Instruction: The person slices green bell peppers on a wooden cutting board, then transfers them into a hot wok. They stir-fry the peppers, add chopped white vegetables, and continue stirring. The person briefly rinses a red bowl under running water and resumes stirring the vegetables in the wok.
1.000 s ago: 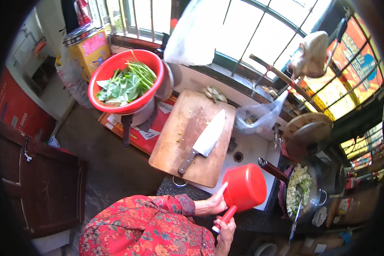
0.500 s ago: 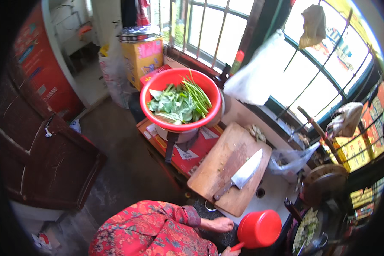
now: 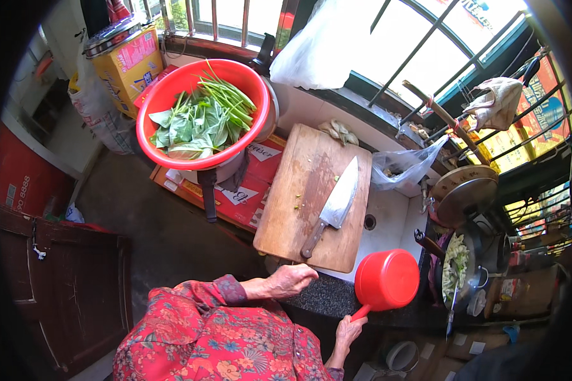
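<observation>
My right hand (image 3: 351, 329) grips the handle of a red plastic water dipper (image 3: 388, 279). The dipper is tilted, its closed outer side toward me and its opening hidden, over the counter edge beside the sink. My left hand (image 3: 290, 280) is loosely curled at the near edge of the wooden cutting board (image 3: 279, 216), and nothing shows in it. On the board lies a kitchen knife (image 3: 340, 197) with a brown handle pointing toward me. Small green scraps are scattered around the knife. Part of the white sink (image 3: 388, 213) with its drain shows beside the board.
A red basin (image 3: 151, 152) of leafy greens and stems stands at the back left, above red cartons (image 3: 260, 168). At right is a wok (image 3: 486, 254) with pale chopped vegetables. A clear plastic bag (image 3: 403, 165) sits by the window wall. A brown wooden door (image 3: 82, 273) is at left.
The view has shifted, showing more of my forearms and the wok. My left hand has moved left along the board's near edge. The dipper stays in my right hand.
</observation>
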Demonstrator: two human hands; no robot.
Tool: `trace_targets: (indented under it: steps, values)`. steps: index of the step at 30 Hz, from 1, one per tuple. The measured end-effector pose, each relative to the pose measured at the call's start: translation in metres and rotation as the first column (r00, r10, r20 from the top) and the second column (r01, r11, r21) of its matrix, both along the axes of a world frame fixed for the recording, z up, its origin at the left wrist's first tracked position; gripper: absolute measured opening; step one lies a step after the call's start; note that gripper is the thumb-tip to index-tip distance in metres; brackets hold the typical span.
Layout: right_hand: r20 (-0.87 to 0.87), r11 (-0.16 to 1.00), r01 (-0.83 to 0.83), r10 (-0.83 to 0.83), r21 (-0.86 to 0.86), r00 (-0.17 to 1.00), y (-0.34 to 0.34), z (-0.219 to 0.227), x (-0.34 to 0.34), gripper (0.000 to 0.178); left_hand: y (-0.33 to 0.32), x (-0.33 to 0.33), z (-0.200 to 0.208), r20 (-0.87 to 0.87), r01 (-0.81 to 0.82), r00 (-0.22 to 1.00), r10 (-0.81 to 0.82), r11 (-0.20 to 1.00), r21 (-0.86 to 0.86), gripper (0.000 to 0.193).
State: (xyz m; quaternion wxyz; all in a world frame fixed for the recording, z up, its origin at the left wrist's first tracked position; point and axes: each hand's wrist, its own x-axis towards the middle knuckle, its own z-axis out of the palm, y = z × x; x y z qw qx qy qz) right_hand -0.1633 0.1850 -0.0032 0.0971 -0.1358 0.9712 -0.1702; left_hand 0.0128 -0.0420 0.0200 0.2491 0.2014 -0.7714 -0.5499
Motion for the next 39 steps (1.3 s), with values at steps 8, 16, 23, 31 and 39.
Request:
trace_targets:
  steps: [8, 16, 23, 31, 39]
  values:
    - [0.015, 0.999, 0.019, -0.018, -0.034, 1.0, -0.004, 0.002, 0.002, 0.045, -0.048, 0.042, 0.008, -0.041, -0.423, 0.906, 0.422, 0.894, -0.149, 0.023]
    - [-0.012, 0.998, 0.051, -0.051, -0.023, 0.999, -0.012, 0.001, 0.005, 0.048, -0.106, 0.042, -0.052, 0.225, -0.631, 0.776, 0.59, 0.727, 0.272, 0.057]
    - [0.002, 0.993, 0.061, -0.061, -0.099, 0.998, -0.012, 0.002, 0.006, 0.051, -0.124, 0.029, -0.064, 0.109, -0.517, 0.851, 0.513, 0.788, 0.333, 0.061]
    - [0.007, 0.997, 0.057, -0.057, -0.059, 0.998, -0.014, 0.0, 0.004, 0.052, -0.143, 0.004, -0.058, 0.066, -0.499, 0.842, 0.535, 0.728, 0.47, 0.057]
    - [0.035, 0.994, 0.067, -0.064, -0.086, 0.997, -0.006, 0.008, 0.005, 0.051, -0.143, -0.01, -0.071, 0.027, -0.502, 0.821, 0.571, 0.698, 0.511, 0.055]
